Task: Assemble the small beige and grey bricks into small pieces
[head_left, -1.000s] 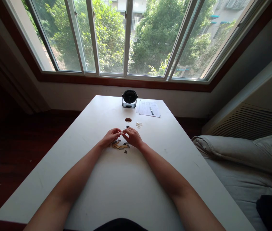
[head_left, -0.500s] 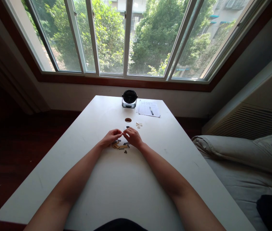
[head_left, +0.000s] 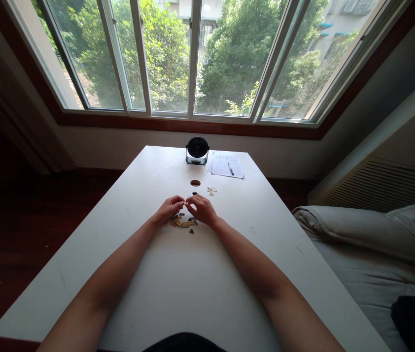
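Left of the pile, the dark wooden floor [head_left: 27, 244] runs beyond the edge of the white desk [head_left: 137, 274]. The left hand [head_left: 169, 210] rests just above the pile's left end, its fingers curled and its fingertips [head_left: 182, 200] pinching a small white piece [head_left: 186, 202]. The pile of small brown and grey building bricks [head_left: 183, 223] lies on the desk directly below both hands. The right hand [head_left: 202, 210] sits just above the pile's right end, its fingers curled toward the same white piece; whether they grip it is too small to tell. Farther beyond the pile are a round hole [head_left: 195, 183] in the desk and a cluster of pale bricks [head_left: 211, 190]. Beyond those stand a black desk fan [head_left: 197, 150] and a printed sheet [head_left: 222, 165] with a pen [head_left: 231, 168] on it. Well right of the pile lies a bed [head_left: 361, 244].
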`<state>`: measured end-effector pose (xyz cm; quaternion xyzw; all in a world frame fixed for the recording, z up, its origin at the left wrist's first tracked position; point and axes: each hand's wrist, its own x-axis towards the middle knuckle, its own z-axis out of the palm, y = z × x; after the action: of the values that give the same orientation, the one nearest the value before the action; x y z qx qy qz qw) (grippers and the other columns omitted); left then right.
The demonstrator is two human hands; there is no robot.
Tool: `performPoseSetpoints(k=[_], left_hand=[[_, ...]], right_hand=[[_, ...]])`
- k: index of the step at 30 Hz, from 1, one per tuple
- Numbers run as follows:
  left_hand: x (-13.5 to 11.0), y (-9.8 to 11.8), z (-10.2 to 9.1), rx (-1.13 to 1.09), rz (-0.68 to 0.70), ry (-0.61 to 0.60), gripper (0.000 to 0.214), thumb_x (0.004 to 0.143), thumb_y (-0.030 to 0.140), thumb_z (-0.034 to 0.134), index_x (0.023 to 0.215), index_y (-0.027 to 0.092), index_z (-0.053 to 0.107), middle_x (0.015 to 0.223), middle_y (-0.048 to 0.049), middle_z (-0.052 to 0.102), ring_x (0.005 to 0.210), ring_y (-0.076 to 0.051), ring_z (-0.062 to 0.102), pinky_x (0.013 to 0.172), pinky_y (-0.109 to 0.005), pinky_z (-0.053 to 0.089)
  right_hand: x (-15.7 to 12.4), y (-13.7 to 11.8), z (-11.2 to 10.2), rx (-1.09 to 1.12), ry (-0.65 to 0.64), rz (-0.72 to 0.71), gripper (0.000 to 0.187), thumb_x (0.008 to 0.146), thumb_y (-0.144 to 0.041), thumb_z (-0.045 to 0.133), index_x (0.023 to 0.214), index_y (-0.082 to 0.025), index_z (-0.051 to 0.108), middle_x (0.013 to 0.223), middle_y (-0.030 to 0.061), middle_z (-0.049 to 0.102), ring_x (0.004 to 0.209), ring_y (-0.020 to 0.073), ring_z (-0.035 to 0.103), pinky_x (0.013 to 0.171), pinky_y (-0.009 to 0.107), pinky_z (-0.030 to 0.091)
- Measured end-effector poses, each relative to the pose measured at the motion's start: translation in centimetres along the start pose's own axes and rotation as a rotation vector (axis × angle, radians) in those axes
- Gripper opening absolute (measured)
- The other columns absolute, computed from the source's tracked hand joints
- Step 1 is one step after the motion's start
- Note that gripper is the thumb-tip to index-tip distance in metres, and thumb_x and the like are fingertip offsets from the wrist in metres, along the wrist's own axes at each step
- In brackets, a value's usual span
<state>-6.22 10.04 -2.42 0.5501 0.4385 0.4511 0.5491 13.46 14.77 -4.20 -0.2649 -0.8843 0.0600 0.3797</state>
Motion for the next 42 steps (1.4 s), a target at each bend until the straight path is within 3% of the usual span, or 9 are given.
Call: performPoseSetpoints(k=[12,20,25,42], left_hand=[[-0.25,0.39,0.17,0.051,0.051,-0.010,0.038,0.078,0.050,0.073,0.089,0.015,0.066,0.068,0.0025,0.053,0.056,-0.007,0.042,0.051,-0.021,0.035],[0.04,-0.27,-0.03,0.046,0.037,0.002,0.039,0.079,0.051,0.070,0.091,0.014,0.066,0.068,0.0021,0.053,0.058,-0.008,0.044,0.051,-0.020,0.035],[0.09,-0.28,-0.01,0.051,0.043,0.010,0.039,0.080,0.051,0.070,0.090,0.014,0.065,0.068,0.0016,0.053,0.058,-0.008,0.044,0.052,-0.021,0.037],[0.06,-0.19,0.06,0.080,0.051,0.006,0.038,0.082,0.052,0.068,0.086,0.014,0.065,0.067,0.0015,0.053,0.061,-0.009,0.046,0.055,-0.022,0.040]], right_hand=[[0.15,0.00,-0.02,-0.065,-0.021,-0.012,0.017,0.098,-0.030,0.055,0.085,-0.022,0.062,0.080,0.0047,0.065,0.080,0.0197,0.057,0.073,0.032,0.044],[-0.06,0.18,0.01,-0.005,-0.007,0.006,0.013,0.094,-0.032,0.062,0.103,-0.022,0.062,0.088,0.0045,0.068,0.084,0.0195,0.060,0.076,0.032,0.047],[-0.08,0.28,0.12,-0.016,-0.012,0.002,0.006,0.095,-0.027,0.060,0.096,-0.022,0.063,0.087,0.0045,0.068,0.083,0.0188,0.061,0.076,0.032,0.047],[0.00,0.21,-0.04,-0.021,-0.020,-0.014,0.011,0.096,-0.032,0.061,0.101,-0.023,0.064,0.085,0.0040,0.069,0.083,0.0195,0.061,0.076,0.032,0.046]])
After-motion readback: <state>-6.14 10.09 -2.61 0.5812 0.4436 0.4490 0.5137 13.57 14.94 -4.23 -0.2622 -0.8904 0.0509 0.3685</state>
